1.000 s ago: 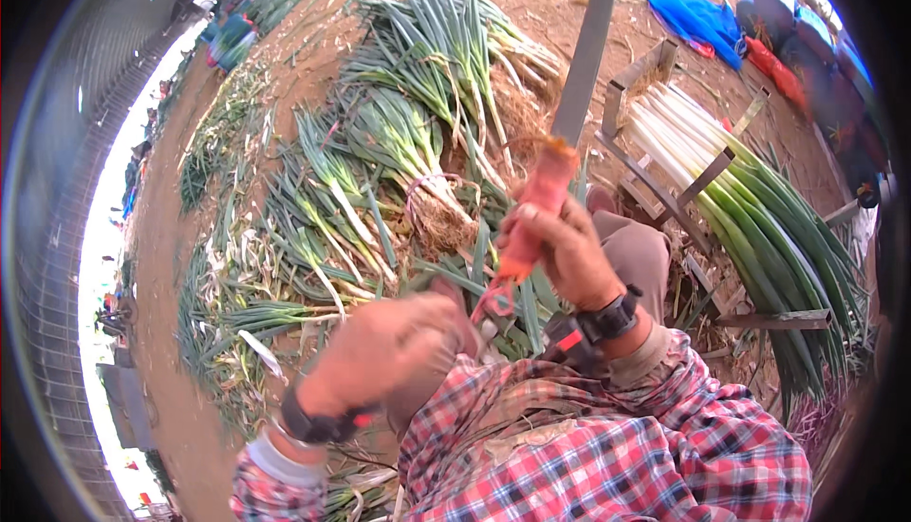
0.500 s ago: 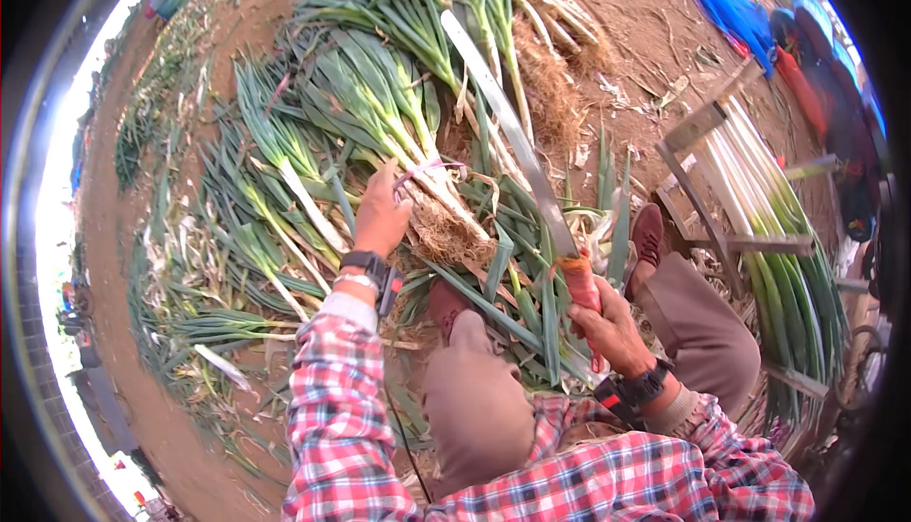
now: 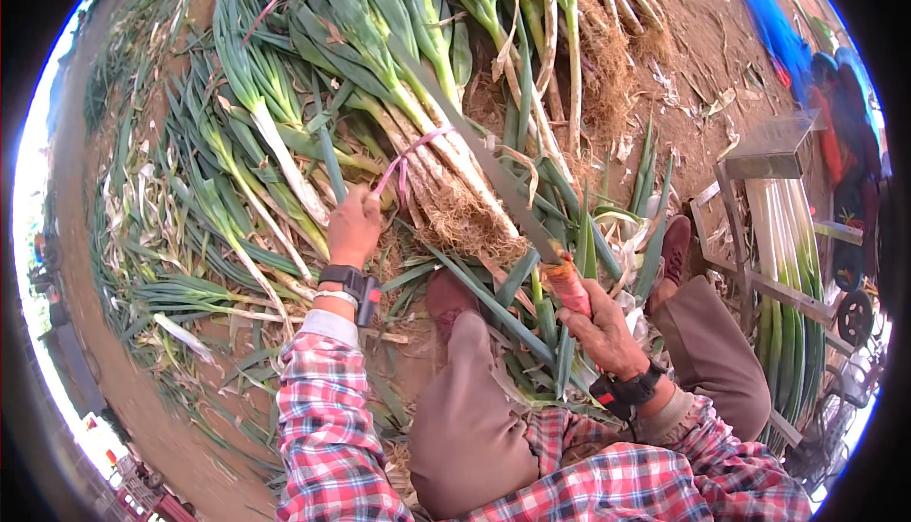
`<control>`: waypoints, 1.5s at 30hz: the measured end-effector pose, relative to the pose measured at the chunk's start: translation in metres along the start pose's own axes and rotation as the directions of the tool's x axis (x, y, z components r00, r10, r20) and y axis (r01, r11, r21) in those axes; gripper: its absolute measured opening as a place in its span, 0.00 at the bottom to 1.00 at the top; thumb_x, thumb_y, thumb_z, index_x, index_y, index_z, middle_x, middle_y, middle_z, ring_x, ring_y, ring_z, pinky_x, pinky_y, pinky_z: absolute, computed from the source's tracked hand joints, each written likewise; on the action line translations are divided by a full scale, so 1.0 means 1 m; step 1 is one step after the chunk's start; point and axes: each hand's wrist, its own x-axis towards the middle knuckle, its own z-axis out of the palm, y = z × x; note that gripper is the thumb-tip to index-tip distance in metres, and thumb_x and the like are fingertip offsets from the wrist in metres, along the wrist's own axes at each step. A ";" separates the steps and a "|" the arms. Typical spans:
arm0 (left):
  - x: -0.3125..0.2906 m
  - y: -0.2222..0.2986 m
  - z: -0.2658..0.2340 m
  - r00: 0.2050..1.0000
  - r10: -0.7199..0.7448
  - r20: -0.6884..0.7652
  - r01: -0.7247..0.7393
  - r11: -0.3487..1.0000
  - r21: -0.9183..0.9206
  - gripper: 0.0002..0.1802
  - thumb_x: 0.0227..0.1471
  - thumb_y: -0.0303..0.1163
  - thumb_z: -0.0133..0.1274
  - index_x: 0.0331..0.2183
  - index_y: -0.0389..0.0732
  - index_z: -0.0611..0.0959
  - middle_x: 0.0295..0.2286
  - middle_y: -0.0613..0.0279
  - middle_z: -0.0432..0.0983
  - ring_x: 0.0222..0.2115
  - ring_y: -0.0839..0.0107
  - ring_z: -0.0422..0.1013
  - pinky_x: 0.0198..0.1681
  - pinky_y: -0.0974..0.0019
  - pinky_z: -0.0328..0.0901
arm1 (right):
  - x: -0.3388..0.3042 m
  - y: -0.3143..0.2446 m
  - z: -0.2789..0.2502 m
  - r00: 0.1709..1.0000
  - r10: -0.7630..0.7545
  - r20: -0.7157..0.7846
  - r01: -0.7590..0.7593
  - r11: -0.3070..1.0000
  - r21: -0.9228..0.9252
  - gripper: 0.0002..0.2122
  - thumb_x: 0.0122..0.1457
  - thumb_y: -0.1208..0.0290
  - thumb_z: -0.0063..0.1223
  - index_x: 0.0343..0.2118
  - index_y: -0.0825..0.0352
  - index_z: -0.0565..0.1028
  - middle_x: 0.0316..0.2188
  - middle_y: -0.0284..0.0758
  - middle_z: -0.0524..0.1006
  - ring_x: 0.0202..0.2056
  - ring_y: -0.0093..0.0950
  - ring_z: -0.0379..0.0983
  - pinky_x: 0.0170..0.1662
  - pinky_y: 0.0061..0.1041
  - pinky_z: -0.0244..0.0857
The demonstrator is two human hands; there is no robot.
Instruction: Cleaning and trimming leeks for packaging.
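Two hands (image 3: 354, 230) (image 3: 609, 334), one long knife (image 3: 491, 169), two shoes (image 3: 450, 302) (image 3: 674, 249), two checked sleeves (image 3: 325, 418) (image 3: 707, 437), one metal rack (image 3: 769, 148); leeks (image 3: 365, 57) beyond counting.

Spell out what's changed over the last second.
The left hand has moved forward from near the lap and now pinches the pink tie of a leek bundle. The long knife has swung left, its blade now crossing the bundle in view. Unchanged: the right hand grips the knife; other leeks lie in the metal rack.
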 end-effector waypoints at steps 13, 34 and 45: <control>-0.005 0.032 -0.029 0.966 -0.002 0.258 0.125 0.880 -0.459 0.20 0.55 0.43 0.51 0.22 0.37 0.76 0.15 0.67 0.67 0.18 0.78 0.63 0.23 0.70 0.59 | 0.034 0.010 0.009 0.932 0.228 0.281 -0.273 0.953 0.131 0.21 0.62 0.53 0.46 0.43 0.70 0.67 0.24 0.32 0.71 0.20 0.20 0.65 0.23 0.19 0.60; -0.008 0.022 -0.027 0.974 0.036 0.223 0.069 0.893 -0.446 0.16 0.58 0.39 0.51 0.22 0.41 0.75 0.17 0.77 0.63 0.17 0.87 0.57 0.18 0.77 0.52 | 0.046 -0.025 0.026 0.816 0.329 0.476 -0.408 0.910 0.070 0.21 0.57 0.54 0.54 0.41 0.70 0.70 0.21 0.32 0.73 0.21 0.17 0.70 0.22 0.18 0.62; -0.005 0.017 -0.023 0.973 -0.028 0.230 0.149 0.834 -0.531 0.17 0.54 0.40 0.52 0.23 0.35 0.78 0.14 0.68 0.67 0.18 0.79 0.62 0.23 0.70 0.59 | 0.043 -0.013 0.021 0.946 -0.271 0.178 0.305 0.930 -0.204 0.21 0.54 0.75 0.54 0.50 0.71 0.62 0.37 0.50 0.71 0.33 0.47 0.70 0.37 0.35 0.64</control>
